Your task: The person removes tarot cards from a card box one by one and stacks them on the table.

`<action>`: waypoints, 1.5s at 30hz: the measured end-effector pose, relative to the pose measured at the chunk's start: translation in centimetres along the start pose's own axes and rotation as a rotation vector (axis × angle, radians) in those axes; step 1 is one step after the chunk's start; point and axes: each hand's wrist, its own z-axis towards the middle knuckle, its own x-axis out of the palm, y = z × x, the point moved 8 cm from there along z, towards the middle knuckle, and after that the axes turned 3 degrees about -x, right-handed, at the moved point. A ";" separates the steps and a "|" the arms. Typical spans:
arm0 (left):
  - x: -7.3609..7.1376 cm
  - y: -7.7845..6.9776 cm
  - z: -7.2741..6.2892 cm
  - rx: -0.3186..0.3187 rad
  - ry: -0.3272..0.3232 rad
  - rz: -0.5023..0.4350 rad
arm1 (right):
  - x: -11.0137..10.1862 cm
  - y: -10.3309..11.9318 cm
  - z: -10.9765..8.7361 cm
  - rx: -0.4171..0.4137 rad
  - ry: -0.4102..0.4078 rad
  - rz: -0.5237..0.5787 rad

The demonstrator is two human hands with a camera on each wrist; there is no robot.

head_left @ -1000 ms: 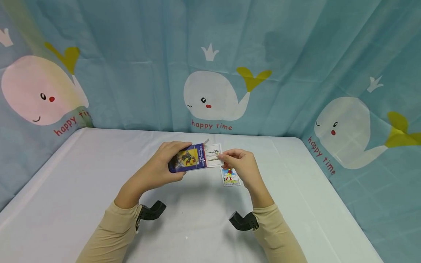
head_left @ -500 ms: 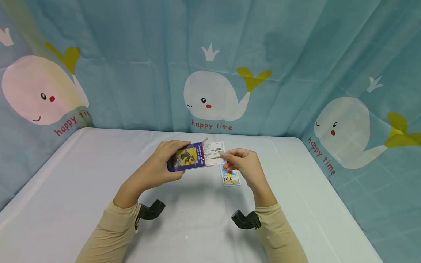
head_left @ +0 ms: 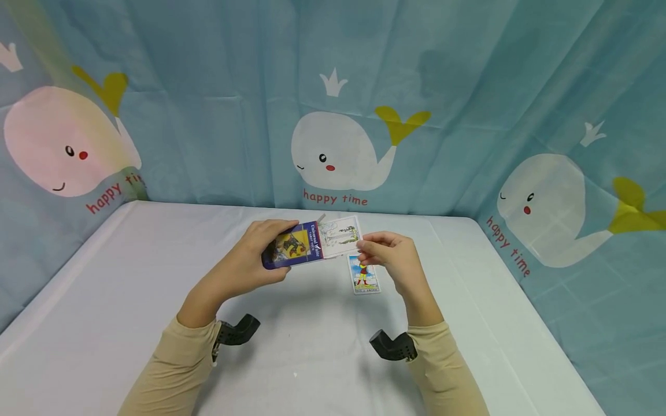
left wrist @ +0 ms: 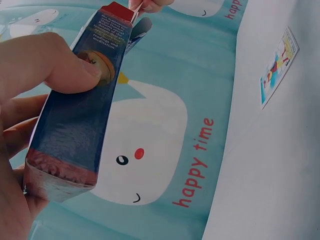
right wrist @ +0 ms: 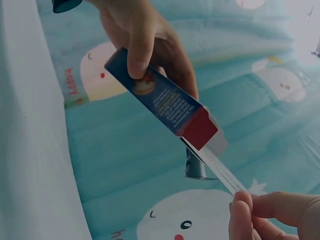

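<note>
My left hand (head_left: 255, 254) grips a blue tarot card box (head_left: 293, 247) above the table, thumb along one narrow side and fingers round the other. The box lies sideways with its open end to the right. From that end a white-bordered card (head_left: 339, 236) sticks out more than halfway. Thumb and fingers of my right hand (head_left: 392, 260) pinch the card's outer edge. In the right wrist view the red side flap (right wrist: 201, 131) of the box stands by the protruding card. A colourful tarot card (head_left: 363, 275) lies face up on the table below my right fingers.
A white cloth covers the table (head_left: 291, 358). Behind and beside it hangs a blue curtain (head_left: 208, 104) printed with whales and "happy time". Black wrist cameras (head_left: 393, 345) are strapped to both forearms.
My right hand has moved slightly right and drawn the card farther out of the box. The left hand with the box has shifted a little left and up.
</note>
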 end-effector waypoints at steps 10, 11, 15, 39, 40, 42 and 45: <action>-0.4 0.2 0.1 -0.010 -0.009 -0.006 | -0.9 0.3 0.1 -0.045 -0.035 0.025; -0.4 0.2 0.2 -0.012 -0.008 -0.007 | -1.1 0.3 0.1 -0.046 -0.042 0.026; -0.4 0.3 0.2 -0.021 -0.002 -0.008 | -1.9 0.4 0.2 -0.046 -0.075 0.021; -0.3 0.6 0.0 -0.032 0.004 0.007 | -5.5 1.2 0.4 -0.132 -0.249 0.136; -0.3 0.6 0.0 -0.033 0.006 0.007 | -5.6 1.3 0.4 -0.137 -0.256 0.144; -0.2 0.8 0.0 -0.040 0.014 0.004 | -5.9 1.3 0.4 -0.144 -0.271 0.158; 0.1 1.3 0.1 -0.068 0.038 -0.004 | -6.5 1.3 0.5 -0.147 -0.300 0.159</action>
